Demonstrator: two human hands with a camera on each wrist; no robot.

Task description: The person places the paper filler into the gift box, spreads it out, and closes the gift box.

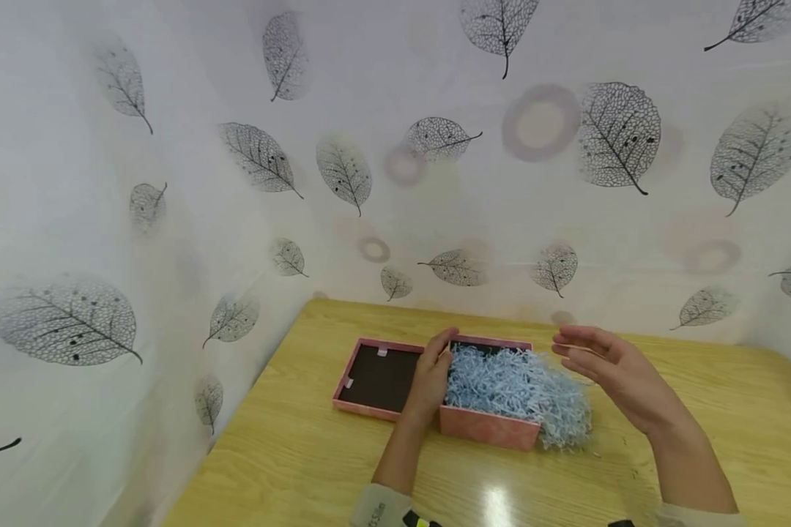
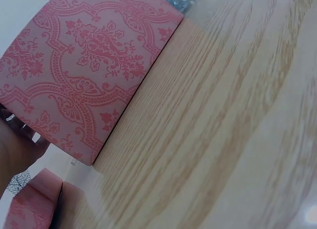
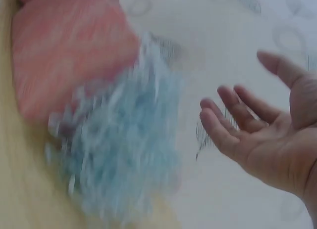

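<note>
A pink patterned box (image 1: 491, 427) stands on the table, filled with light blue shredded paper (image 1: 494, 377). Some of the shreds spill over its right side onto the tabletop. My left hand (image 1: 430, 380) holds the box at its left wall, with fingertips by the back left corner. In the left wrist view, that hand (image 2: 17, 147) shows at the edge of the box's patterned front (image 2: 94, 61). Right of the spilled shreds, my right hand (image 1: 609, 369) is raised, holding nothing. Its fingers are spread and slightly bent in the right wrist view, apart from the shreds (image 3: 124, 140).
The box's lid (image 1: 377, 377) lies left of the box, its dark inside facing up with small pale tabs. Under everything is a wooden table (image 1: 290, 461). A pale covering with a leaf print (image 1: 369, 88) hangs behind and to the left.
</note>
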